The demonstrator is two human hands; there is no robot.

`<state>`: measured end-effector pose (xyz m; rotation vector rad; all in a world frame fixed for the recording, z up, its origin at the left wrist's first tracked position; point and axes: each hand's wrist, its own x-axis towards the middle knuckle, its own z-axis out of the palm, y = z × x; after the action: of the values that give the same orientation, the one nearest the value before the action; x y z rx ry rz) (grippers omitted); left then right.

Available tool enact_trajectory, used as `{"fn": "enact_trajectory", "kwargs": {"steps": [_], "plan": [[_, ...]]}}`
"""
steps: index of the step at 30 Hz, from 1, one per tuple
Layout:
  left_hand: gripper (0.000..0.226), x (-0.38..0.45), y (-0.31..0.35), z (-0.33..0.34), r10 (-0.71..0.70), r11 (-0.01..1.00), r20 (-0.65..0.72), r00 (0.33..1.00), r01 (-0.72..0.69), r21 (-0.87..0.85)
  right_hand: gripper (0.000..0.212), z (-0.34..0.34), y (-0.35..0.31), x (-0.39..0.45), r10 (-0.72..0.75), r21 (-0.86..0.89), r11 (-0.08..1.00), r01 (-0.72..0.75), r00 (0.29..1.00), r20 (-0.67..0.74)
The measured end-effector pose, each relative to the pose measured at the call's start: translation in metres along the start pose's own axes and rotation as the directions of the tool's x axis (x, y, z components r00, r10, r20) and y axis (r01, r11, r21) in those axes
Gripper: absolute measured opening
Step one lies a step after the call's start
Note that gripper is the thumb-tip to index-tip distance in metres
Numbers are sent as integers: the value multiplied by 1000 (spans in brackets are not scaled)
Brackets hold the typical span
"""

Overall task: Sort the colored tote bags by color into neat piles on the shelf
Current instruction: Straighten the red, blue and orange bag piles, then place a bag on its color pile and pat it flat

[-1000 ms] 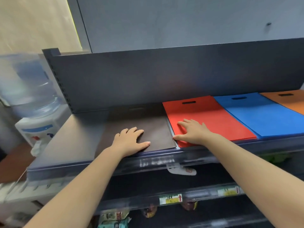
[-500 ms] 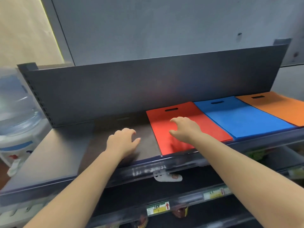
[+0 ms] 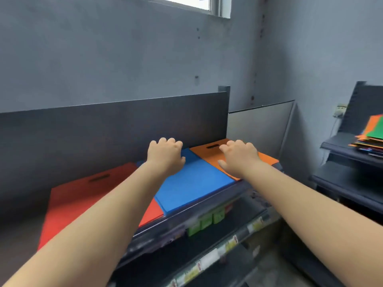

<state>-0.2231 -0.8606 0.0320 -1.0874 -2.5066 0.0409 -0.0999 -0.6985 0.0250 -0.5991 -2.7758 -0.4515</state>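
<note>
we see: grey wall [image 3: 103, 59] | window [image 3: 192, 3] top | green boxes [image 3: 205, 222] lower rack | price tags [image 3: 255, 225] | wall socket [image 3: 339, 110] far right

Shelf [image 3: 209, 206]: red [image 3: 83, 199], blue [image 3: 192, 183], orange piles [image 3: 209, 155].

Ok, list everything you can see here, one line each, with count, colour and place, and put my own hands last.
red tote bag pile: one, red, left on the shelf
blue tote bag pile: one, blue, middle
orange tote bag pile: one, orange, right end
shelf: one, dark grey, beneath the piles
mixed tote bag stack: one, orange and green on top, far-right rack
green packs: several, lower shelf
left hand: on blue pile
right hand: on orange pile
</note>
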Motion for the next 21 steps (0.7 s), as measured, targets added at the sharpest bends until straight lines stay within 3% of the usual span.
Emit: {"fn": "enact_trajectory", "kwargs": {"steps": [8,21], "plan": [[35,101,176,-5,212,971,-60,975,-217,-97,47,5,199,-31,272,-172,949,-265,962,18],[37,232,438,2,551,779,-205,809,-587,-221,45,58,416,-87,632,-339,742,-579,773,62]]}}
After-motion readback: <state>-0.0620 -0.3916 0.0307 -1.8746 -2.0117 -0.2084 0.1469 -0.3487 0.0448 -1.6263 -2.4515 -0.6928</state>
